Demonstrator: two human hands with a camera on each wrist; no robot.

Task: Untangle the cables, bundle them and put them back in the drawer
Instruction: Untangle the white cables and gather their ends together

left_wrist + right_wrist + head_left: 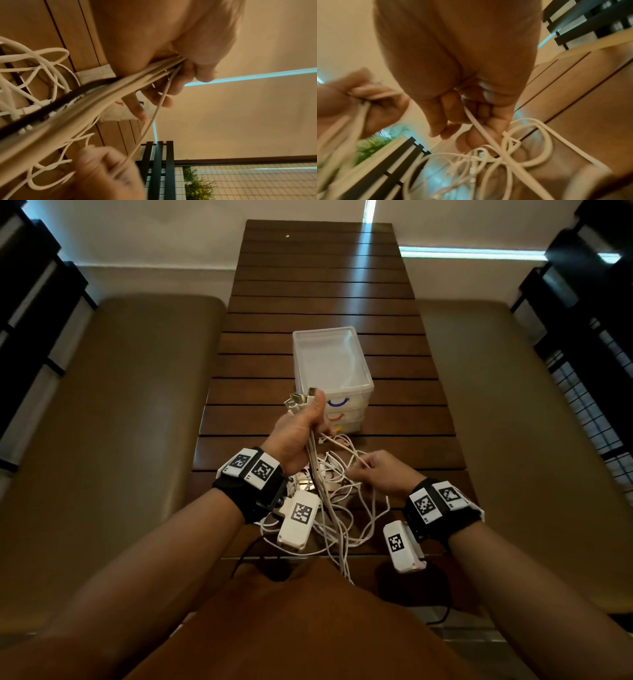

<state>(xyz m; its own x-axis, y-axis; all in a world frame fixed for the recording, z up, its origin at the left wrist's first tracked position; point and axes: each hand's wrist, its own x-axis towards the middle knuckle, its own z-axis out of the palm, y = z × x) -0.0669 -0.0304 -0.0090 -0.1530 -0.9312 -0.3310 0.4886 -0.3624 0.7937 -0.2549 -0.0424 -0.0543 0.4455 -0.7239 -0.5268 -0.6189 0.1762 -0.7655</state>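
Note:
A tangle of white cables [337, 501] lies on the near end of the dark slatted table [322, 289]. My left hand [301, 429] is raised over it and grips a bunch of the cables in its fist, with several plug ends [301, 398] sticking out above the thumb. In the left wrist view the gripped strands [130, 83] run taut from the fist. My right hand [380, 470] is lower and to the right, pinching one white cable [476, 121] that leads down into the tangle [505, 155]. A small clear drawer unit [332, 364] stands just behind the left hand.
The drawer unit's fronts carry coloured handles, a blue one [337, 402] on top, and all look closed. Brown padded benches [113, 412] run along both sides of the table. A thin black cord [245, 556] hangs off the table's near edge.

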